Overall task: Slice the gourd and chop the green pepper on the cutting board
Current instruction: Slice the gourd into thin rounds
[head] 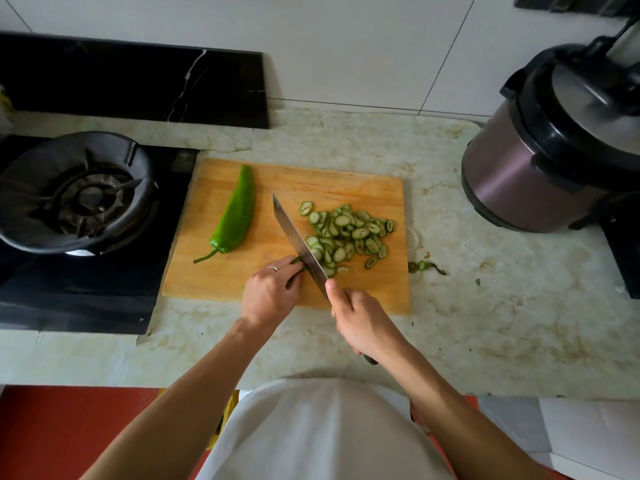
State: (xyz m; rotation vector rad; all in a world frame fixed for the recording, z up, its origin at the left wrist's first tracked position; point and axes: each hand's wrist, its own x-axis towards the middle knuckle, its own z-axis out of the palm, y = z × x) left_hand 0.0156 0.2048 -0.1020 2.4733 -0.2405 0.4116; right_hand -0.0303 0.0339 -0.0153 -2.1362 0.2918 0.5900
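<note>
Closest in, the right hand is wrapped around the handle of the knife, thumb laid up along the blade's heel, a grip that looks chosen to steer the edge rather than just swing it. The blade runs diagonally away across the board, tip pointing to the far left, edge down at the gourd. Only a short green stub of it shows, and the left hand has it pinned, fingers curled over and tucked close against the flat of the blade, knuckles forward, likely so the steel rides them and the tips stay clear. With so little left to hold, this last bit looks like the risky part for those fingers. Just right of the knife lies the heap of slices, thin ovals falling away from the blade's right side, which keeps the cutting lane open. The gourd seems nearly done. Further left on the board, well apart from the cutting, the pepper lies whole, stem toward the person, parked out of the way and not yet chopped. Off the board to the right, a trimmed end sits on the counter. Beyond that, the burner is at far left and the cooker at far right.
</note>
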